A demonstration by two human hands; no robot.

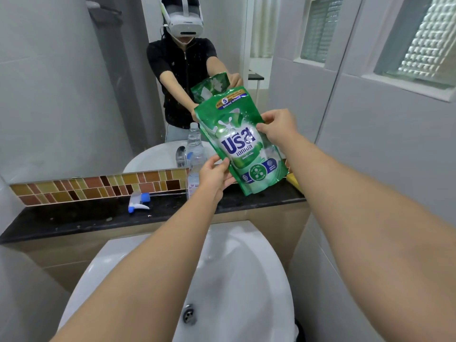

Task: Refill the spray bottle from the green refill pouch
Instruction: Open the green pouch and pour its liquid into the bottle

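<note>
The green refill pouch (243, 141) is held up above the black ledge, tilted with its top toward the mirror. My left hand (214, 176) grips its lower left edge. My right hand (276, 127) pinches its right edge higher up. The clear spray bottle (196, 169) stands uncapped on the ledge, just left of the pouch and partly behind my left hand. Its white and blue spray head (138, 203) lies on the ledge further left.
A black ledge (86, 218) runs under the mirror (74, 95), backed by a strip of brown mosaic tiles (93, 186). The white sink (222, 280) sits below my arms. A yellow object (294, 180) lies at the ledge's right end. A tiled wall stands close on the right.
</note>
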